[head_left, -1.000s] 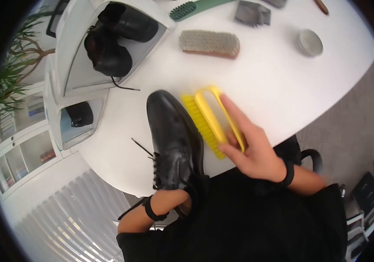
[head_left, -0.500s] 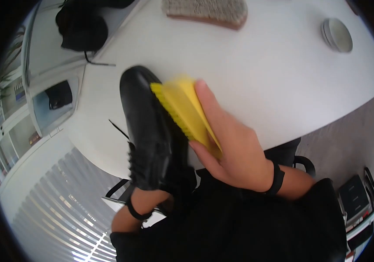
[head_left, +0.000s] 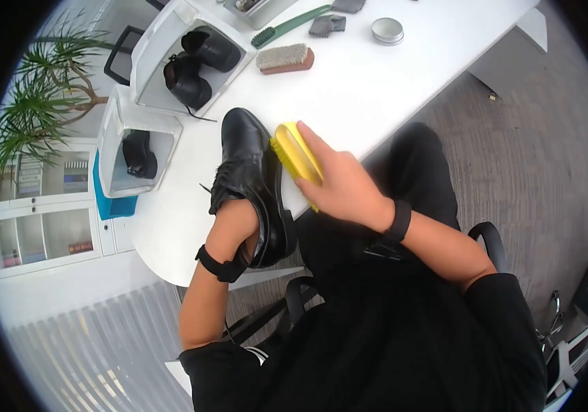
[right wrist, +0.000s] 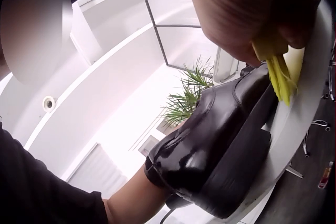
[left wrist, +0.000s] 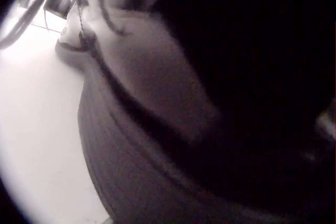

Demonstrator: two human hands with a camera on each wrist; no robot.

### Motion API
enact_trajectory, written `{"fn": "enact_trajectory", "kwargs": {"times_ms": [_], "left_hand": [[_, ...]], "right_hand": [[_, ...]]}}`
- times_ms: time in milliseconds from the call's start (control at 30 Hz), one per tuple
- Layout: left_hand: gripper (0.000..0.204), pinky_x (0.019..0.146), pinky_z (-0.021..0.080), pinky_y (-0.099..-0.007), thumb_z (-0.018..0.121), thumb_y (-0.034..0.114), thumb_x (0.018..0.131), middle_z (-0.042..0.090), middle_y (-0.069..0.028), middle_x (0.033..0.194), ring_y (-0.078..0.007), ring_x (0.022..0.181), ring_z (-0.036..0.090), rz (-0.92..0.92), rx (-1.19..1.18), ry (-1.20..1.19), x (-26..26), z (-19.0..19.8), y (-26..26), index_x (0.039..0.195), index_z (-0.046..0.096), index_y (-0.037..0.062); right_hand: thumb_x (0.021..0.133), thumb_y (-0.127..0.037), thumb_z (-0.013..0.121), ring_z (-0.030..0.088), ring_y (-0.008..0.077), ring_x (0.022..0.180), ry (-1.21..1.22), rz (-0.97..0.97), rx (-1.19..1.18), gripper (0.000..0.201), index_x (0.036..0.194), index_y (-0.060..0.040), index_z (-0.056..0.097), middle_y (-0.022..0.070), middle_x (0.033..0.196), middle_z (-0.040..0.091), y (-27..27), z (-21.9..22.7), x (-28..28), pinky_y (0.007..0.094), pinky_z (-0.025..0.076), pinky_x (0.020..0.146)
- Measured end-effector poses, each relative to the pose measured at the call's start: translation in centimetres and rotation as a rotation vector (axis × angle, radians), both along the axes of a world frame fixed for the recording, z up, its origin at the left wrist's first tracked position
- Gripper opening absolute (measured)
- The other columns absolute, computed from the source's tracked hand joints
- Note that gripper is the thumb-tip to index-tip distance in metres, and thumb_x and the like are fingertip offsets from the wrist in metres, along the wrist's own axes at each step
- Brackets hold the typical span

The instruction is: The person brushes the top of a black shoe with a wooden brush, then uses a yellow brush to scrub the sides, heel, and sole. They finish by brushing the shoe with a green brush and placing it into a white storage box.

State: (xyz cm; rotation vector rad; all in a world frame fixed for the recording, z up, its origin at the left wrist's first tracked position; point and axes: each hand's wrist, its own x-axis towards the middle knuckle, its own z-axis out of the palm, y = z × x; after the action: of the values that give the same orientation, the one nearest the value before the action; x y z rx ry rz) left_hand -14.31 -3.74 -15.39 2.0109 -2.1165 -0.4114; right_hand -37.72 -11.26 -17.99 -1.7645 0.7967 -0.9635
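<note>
Shoe (head_left: 242, 141) seemingly part-hides left grip (head_left: 238, 218); right grip (head_left: 350, 187) holds brush (head_left: 296, 155).

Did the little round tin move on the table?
No. In the head view, the round tin still sits to the right of the wooden brush, with a similar gap between them.

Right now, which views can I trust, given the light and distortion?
Head view: fairly clear, but fisheye curves the tabletop edge and the corners go black. Left wrist view: poorest, grainy, near black at right, washed out at left; the left hand's fingers can't be made out. Right wrist view: pale walls overexposed, glare on the black shoe, yellow brush readable.
</note>
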Motion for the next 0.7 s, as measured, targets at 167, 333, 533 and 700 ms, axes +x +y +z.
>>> {"fn": "enact_trajectory", "kwargs": {"times_ms": [167,333,533,700], "left_hand": [[0.042,0.111,0.038,-0.0481,0.059,0.015,0.095,0.059,-0.0238,0.134,-0.0419,0.125,0.053,0.010,0.054,0.103,0.4,-1.0,1.3,0.135,0.058,0.0008],[0.054,0.114,0.036,-0.0486,0.065,0.016,0.090,0.057,-0.0237,0.139,-0.0436,0.130,0.050,-0.025,0.244,-0.080,-0.5,1.7,2.8,0.140,0.054,0.0009],[0.061,0.117,0.034,-0.0419,0.065,0.007,0.082,0.060,-0.0191,0.138,-0.0353,0.132,0.052,0.078,0.402,0.225,-0.4,3.0,3.5,0.142,0.054,-0.0004],[0.041,0.110,0.041,-0.0459,0.060,0.009,0.088,0.064,-0.0230,0.126,-0.0384,0.123,0.058,0.359,0.651,0.796,-0.4,5.3,1.5,0.129,0.062,0.0005]], "right_hand": [[0.084,-0.010,0.071,0.066,0.0504,0.077,-0.013,-0.001,0.034,0.082,0.154,0.0063,0.030,0.0339,0.081,0.065,0.3,-0.1,-0.1,0.0504,0.054,0.074],[0.087,-0.007,0.069,0.066,0.0496,0.075,-0.028,0.066,0.128,0.083,0.156,0.0057,0.026,0.0336,0.081,0.065,-0.5,0.3,-0.4,0.0503,0.054,0.073],[0.089,-0.008,0.070,0.066,0.0493,0.077,0.048,0.123,0.231,0.094,0.162,-0.0003,0.012,0.0312,0.084,0.066,-2.8,1.0,1.4,0.0482,0.052,0.072],[0.088,-0.004,0.069,0.066,0.0480,0.075,0.068,0.158,0.190,0.091,0.159,0.0053,0.012,0.0304,0.084,0.065,-7.5,1.3,4.0,0.0508,0.053,0.070]]}}
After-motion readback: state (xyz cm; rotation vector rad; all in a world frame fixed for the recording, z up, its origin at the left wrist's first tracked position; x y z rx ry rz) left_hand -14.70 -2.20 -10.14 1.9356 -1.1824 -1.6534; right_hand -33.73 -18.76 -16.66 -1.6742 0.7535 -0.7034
